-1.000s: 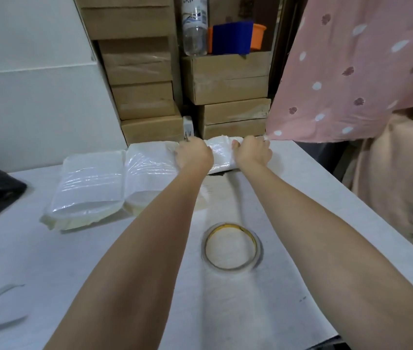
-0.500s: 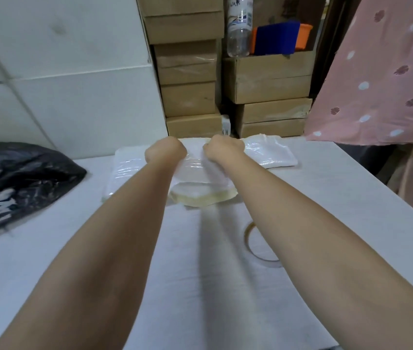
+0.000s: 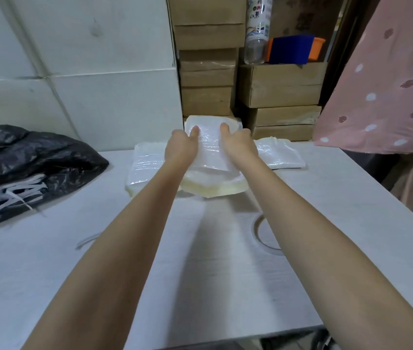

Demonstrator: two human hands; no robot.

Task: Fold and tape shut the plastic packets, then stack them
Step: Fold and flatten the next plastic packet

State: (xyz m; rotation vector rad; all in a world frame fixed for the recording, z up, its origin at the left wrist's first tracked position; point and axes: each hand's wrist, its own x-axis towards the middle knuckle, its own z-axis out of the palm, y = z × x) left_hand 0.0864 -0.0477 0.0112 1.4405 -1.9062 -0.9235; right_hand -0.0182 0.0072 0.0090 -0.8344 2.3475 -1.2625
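A plastic packet (image 3: 209, 145) is held up at the far middle of the white table (image 3: 339, 223), tilted so that its far edge stands higher than its near edge. The left hand (image 3: 180, 147) grasps its left side and the right hand (image 3: 238, 147) grasps its right side; each thumb lies on the packet's upper face, and the other fingers are hidden behind it. The packet's near edge hangs over a yellowish packet (image 3: 213, 189) lying flat directly below (whether the two touch cannot be told). To the left, partly covered by the left forearm, a further white packet (image 3: 144, 168) lies flat on the table. To the right, a smaller packet (image 3: 279, 154) lies flat near the table's far edge, apart from the held one.

A roll of clear tape (image 3: 263, 232) lies flat on the table nearer the person, partly hidden under the right forearm. A black plastic bag (image 3: 23, 168) with white strips on it rests at the table's left end. Stacked cardboard boxes (image 3: 208, 79) stand behind the table against the wall, with a clear bottle (image 3: 257, 29) and a blue container (image 3: 290, 49) on the lower stack. Pink dotted fabric (image 3: 389, 84) hangs at the right.
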